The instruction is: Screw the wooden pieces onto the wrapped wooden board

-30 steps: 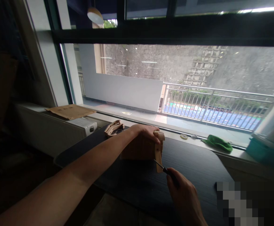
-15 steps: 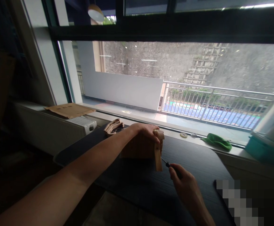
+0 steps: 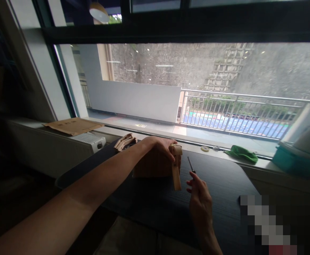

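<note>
A wooden box-shaped model [image 3: 155, 164] stands on the dark table [image 3: 219, 177] before the window. My left hand [image 3: 160, 144] lies closed over its top and grips it, fingers by a pale wooden arm piece [image 3: 175, 166] that hangs down its right side. My right hand [image 3: 199, 194] is just right of that piece, pinched on a thin dark screwdriver [image 3: 190, 164] whose shaft points up and slightly left, clear of the wood.
More pale wooden parts [image 3: 125, 141] lie at the table's back left. On the sill are a flat cardboard sheet [image 3: 73, 125] over a white heater [image 3: 91, 139], a green cloth [image 3: 241, 154], a small tape roll [image 3: 204, 148] and a teal box [image 3: 298, 163] at right.
My right hand has drawn the screwdriver away from the lower end of the wooden arm piece and tipped it upright. The view has shifted left. My left hand stays on the model.
</note>
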The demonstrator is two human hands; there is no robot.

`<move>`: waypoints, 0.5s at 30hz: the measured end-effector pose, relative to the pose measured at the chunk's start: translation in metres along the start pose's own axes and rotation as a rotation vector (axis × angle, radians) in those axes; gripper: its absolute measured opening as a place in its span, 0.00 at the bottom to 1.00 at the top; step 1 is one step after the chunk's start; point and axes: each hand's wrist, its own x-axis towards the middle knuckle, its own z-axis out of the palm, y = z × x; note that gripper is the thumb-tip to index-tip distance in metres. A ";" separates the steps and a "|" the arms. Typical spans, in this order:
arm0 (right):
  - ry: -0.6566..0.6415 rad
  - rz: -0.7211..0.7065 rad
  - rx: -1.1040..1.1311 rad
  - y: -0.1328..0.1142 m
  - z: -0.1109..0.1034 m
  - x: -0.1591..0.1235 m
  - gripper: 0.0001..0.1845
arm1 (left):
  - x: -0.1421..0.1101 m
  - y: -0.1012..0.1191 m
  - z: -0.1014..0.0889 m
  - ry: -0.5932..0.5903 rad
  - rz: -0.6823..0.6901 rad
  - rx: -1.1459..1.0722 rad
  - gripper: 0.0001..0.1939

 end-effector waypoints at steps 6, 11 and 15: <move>-0.035 0.022 -0.220 -0.008 0.016 -0.004 0.31 | -0.002 0.003 0.000 -0.012 0.024 0.009 0.52; -0.130 -0.034 -0.440 -0.007 0.019 -0.003 0.21 | 0.001 0.001 0.001 -0.034 0.088 0.011 0.46; -0.101 -0.124 -0.464 -0.011 0.020 -0.007 0.21 | 0.002 -0.001 0.002 -0.026 0.087 0.005 0.45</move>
